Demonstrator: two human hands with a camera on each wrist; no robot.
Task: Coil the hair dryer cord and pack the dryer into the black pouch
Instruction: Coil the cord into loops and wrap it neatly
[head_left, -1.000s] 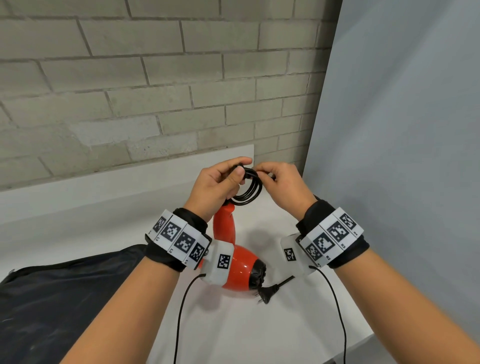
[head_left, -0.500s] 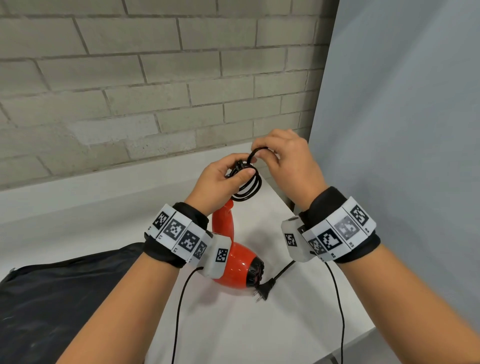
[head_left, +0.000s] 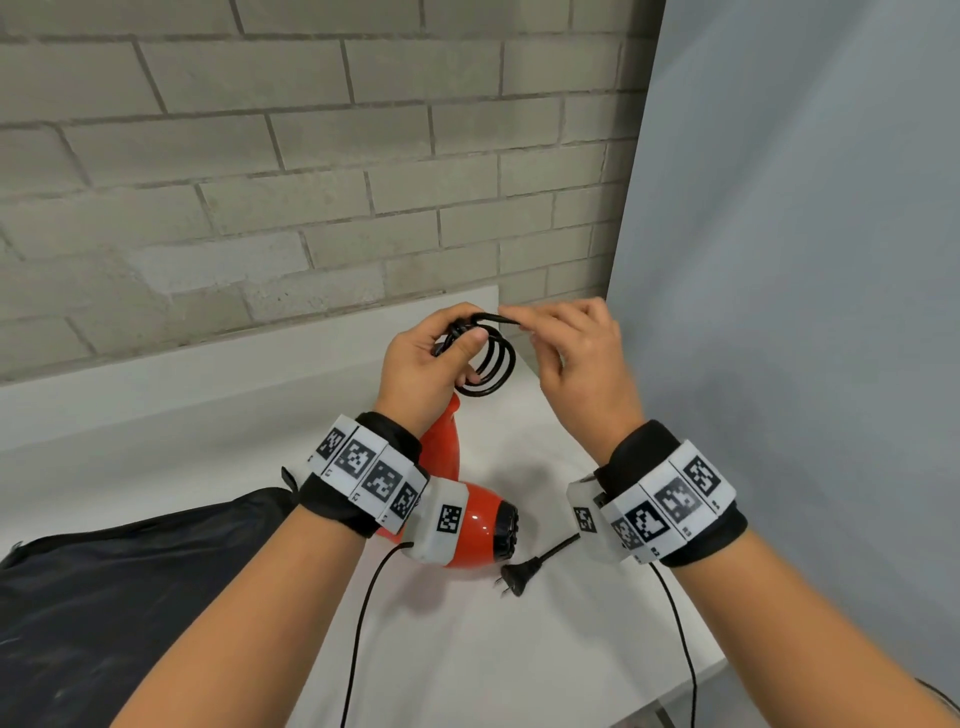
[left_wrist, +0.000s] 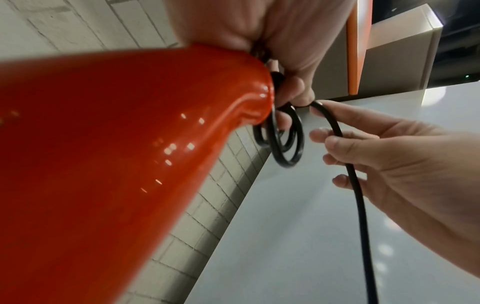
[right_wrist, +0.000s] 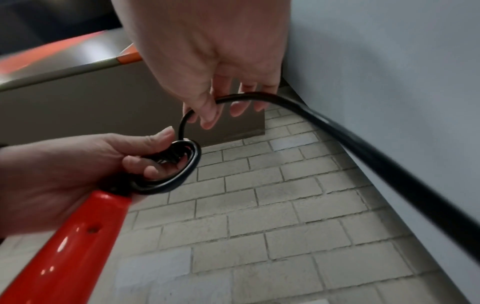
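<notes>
Left hand grips the coiled loops of the cord at the butt of the red dryer handle, above the desk. Right hand pinches the free run, feeding it toward the coil. Cord looks springy, smooth; best pinched where loops cross. Dryer glossy, likely light. Plug lies on desk. Black pouch at left, cut off by frame; opening not visible.

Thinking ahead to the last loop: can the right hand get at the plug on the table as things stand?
Probably yes. The plug lies bare on the table just below the right hand, nothing covering it, but that hand pinches the cord and must let go or slide along it first.
</notes>
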